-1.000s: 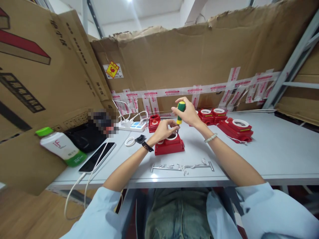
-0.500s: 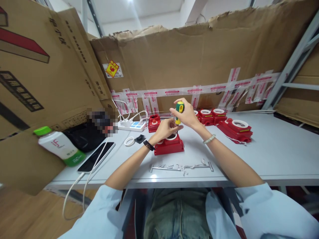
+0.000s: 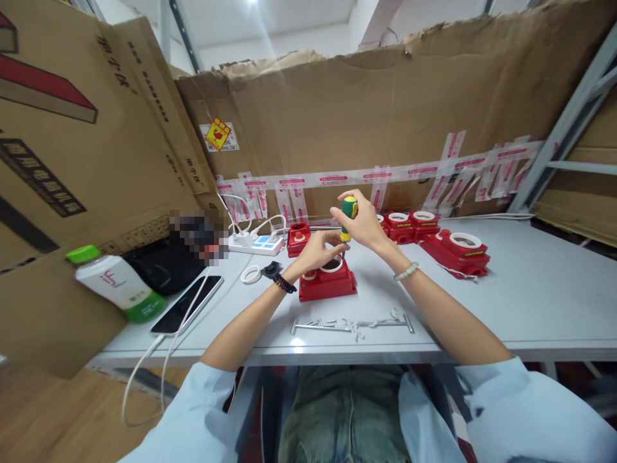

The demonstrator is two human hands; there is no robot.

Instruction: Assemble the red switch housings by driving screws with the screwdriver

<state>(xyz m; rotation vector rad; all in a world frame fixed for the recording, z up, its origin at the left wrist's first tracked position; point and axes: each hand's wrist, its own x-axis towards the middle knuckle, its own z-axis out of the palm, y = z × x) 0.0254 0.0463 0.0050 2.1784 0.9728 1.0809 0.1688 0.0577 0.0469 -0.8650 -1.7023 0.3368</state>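
Note:
My right hand [image 3: 361,222] is wrapped round the green and yellow handle of a screwdriver [image 3: 349,209], held upright with its shaft pointing down. My left hand [image 3: 321,251] is closed, thumb and finger pinching at the screwdriver's lower end, just under the handle. Below both hands a red housing [image 3: 328,289] with a white ring [image 3: 331,264] round its opening rests on the table. The screwdriver's tip is at the housing's far right part, and where it meets the housing is too small to make out.
Metal T-shaped rods [image 3: 322,327] and several screws lie in front. More red housings [image 3: 457,254] stand at the back right, a small red box [image 3: 298,239] behind. Leftward are a loose white ring [image 3: 250,274], power strip [image 3: 255,243], phone [image 3: 187,305] and bottle [image 3: 118,286].
My left fingers have shifted slightly around the screwdriver's lower end and opened up a little. The screwdriver and the red housing stay in nearly the same place.

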